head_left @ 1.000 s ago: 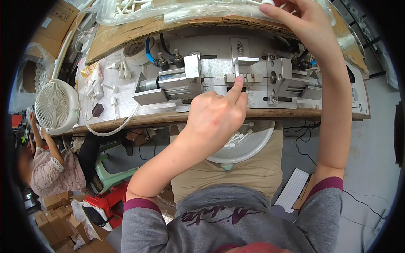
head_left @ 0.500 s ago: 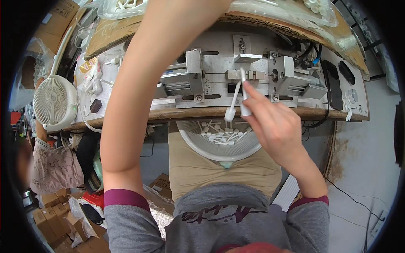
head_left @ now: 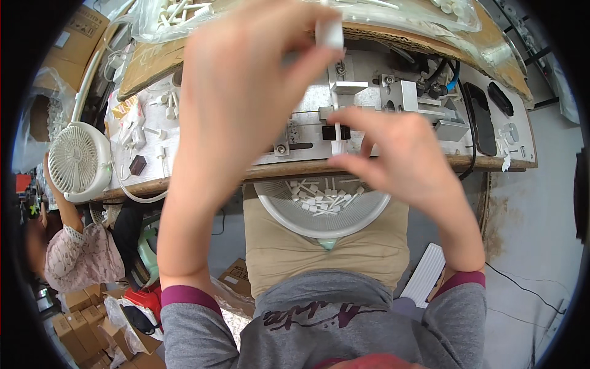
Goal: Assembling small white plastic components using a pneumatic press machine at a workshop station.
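Bench [head_left: 289, 170] is cluttered: fan [head_left: 80, 161] left, phone [head_left: 480, 120] right, parts basket [head_left: 347, 231] below. Left hand [head_left: 314, 46] is now fully back in view, pinching a white cap [head_left: 332, 35], blocking the left side of the fixture [head_left: 402, 95]. Right hand [head_left: 335, 136]: thumb and forefinger now parted around the white stick [head_left: 337, 132] at centre; contact unclear.

My grey short-sleeved shirt [head_left: 307, 292], maroon cuffs [head_left: 192, 297] on the sleeves [head_left: 200, 332], dark slanted lettering [head_left: 348, 314] across my front, my beige trousers [head_left: 332, 259], my left hand [head_left: 252, 74] and right hand [head_left: 399, 150] bare.
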### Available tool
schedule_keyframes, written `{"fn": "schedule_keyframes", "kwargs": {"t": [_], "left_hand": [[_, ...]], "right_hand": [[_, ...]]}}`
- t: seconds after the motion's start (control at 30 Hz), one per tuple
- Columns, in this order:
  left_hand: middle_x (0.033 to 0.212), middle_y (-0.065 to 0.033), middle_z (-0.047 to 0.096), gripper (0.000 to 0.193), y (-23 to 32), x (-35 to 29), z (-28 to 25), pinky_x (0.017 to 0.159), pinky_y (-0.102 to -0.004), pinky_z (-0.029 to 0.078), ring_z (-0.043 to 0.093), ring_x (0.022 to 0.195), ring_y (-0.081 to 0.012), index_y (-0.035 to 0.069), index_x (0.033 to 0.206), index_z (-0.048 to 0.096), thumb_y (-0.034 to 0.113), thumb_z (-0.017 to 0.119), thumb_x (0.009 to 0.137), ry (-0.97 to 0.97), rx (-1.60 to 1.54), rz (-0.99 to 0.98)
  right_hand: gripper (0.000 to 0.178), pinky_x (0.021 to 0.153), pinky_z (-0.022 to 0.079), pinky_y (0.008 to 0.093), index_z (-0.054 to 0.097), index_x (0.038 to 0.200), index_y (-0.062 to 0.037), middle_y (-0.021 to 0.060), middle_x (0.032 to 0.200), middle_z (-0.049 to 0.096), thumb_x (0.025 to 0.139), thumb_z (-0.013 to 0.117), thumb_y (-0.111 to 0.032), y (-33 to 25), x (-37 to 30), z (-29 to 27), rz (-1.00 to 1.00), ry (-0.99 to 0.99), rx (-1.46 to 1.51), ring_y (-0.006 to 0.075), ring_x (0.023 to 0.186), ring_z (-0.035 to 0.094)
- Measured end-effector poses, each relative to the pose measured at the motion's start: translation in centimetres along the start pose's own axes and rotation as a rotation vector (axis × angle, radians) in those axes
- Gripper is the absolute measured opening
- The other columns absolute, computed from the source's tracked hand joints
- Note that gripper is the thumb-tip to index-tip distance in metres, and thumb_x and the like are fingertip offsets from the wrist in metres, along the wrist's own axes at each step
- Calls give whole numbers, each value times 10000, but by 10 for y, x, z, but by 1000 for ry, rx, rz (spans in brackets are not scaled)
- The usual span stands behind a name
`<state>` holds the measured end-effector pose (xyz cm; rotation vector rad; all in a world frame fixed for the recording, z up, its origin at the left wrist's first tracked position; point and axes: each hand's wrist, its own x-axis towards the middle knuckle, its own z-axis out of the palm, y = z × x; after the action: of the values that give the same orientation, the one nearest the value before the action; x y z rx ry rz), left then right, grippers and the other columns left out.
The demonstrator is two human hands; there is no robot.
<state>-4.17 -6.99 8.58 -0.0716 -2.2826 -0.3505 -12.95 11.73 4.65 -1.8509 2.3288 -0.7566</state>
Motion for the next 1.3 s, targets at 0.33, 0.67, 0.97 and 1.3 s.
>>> {"fn": "schedule_keyframes", "kwargs": {"t": [0.33, 0.67, 0.97, 1.3], "left_hand": [[1201, -52, 713, 276, 48, -89, 21, 535, -276, 488, 620, 563, -175, 88, 1001, 751, 167, 809, 743, -370, 103, -38], [1172, -58, 721, 251, 38, -80, 33, 562, -294, 527, 646, 562, -218, 89, 982, 756, 199, 799, 760, -371, 57, -58], [842, 13, 712, 161, -12, 15, 2, 571, -194, 494, 612, 669, -29, 80, 1010, 770, 142, 765, 862, -60, -100, -62], [1032, -232, 711, 232, -33, 92, 58, 911, -431, 529, 679, 990, -372, -18, 1069, 724, 99, 642, 885, -420, 1, -163]], "right_hand": [[358, 600, 423, 266, 691, 838, -1, 46, 725, 611, 794, 789, -342, 38, 102, -52, 189, 531, -280, 110, 661, 527], [218, 648, 447, 282, 678, 979, -7, 59, 842, 670, 843, 746, -164, 30, 62, -64, 228, 268, 199, 154, 722, 581], [296, 825, 553, 362, 655, 1015, 9, 162, 1250, 647, 743, 769, 6, 4, -36, 13, -84, 349, -78, 281, 1050, 676], [212, 532, 523, 316, 567, 893, -27, 193, 1224, 674, 735, 705, -59, -7, -15, 31, -101, 136, -318, 235, 548, 645]]}}
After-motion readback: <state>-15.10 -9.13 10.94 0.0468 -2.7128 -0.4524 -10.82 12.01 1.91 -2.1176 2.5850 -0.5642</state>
